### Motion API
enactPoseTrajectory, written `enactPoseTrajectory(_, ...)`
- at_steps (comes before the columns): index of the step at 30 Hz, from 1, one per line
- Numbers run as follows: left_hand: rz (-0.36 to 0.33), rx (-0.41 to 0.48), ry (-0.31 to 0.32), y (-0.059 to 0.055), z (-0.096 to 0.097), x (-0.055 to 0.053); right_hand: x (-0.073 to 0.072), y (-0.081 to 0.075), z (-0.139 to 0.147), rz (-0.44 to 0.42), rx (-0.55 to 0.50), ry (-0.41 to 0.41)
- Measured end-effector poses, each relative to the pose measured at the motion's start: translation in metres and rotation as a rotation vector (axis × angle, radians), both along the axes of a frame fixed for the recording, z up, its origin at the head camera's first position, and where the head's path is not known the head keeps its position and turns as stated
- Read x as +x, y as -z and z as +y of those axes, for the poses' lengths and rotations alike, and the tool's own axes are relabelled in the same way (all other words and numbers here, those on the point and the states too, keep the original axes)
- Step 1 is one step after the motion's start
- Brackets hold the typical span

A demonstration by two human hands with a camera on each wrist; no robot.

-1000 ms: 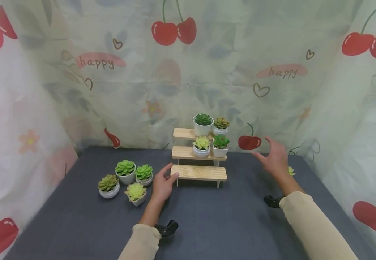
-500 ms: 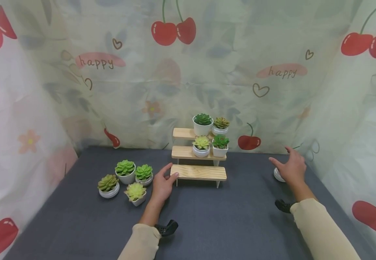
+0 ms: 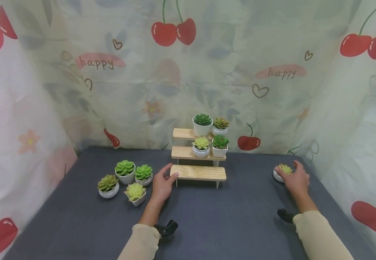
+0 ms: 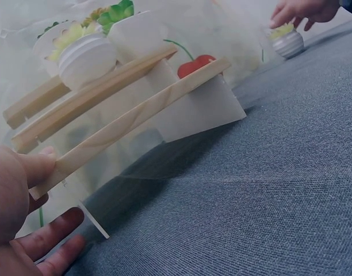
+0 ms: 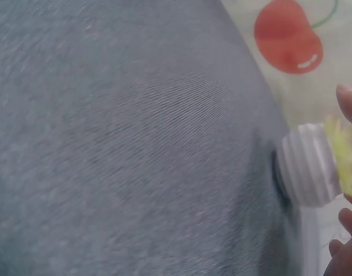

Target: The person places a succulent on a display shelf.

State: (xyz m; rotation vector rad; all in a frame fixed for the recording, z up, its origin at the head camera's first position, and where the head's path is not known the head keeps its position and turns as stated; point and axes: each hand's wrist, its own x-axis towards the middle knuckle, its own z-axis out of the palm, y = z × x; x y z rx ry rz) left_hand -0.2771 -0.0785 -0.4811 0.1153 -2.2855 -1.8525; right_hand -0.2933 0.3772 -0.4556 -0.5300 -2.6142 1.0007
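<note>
My left hand (image 3: 163, 186) pinches the left end of the lowest board of a three-tier wooden display stand (image 3: 198, 173); in the left wrist view the thumb lies on top of the board (image 4: 136, 118) and other fingers are below it. At the right of the table, my right hand (image 3: 298, 181) is spread around a yellow-green potted succulent (image 3: 277, 176) in a ribbed white pot. The right wrist view shows the thumb and fingers on either side of the plant, with a gap between the thumb and the white pot (image 5: 308, 167). The pot stands on the table.
Two succulents, one dark green (image 3: 203, 125) and one brownish (image 3: 220, 126), stand on the top tier. The middle tier bears a pale one (image 3: 201, 147) and a green one (image 3: 220, 147). Several potted succulents (image 3: 125, 172) cluster left on the dark cloth (image 3: 207, 224). Printed curtains surround the table.
My right hand has moved right and then down to the yellow-green succulent, its fingers coming around the plant. My left hand has stayed on the stand's lowest board.
</note>
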Motion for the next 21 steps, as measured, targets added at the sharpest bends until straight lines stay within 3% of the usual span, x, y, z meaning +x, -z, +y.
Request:
enactPoseTrajectory(13,-0.008,-0.007,0.001,0.001,-0.001,0.0,0.001,0.018,-0.001,-0.07,-0.058,0.048)
enactPoseTrajectory(21,0.004,0.003,0.006,0.001,-0.001,0.0,0.0,0.02,-0.004,-0.067,-0.105,0.092)
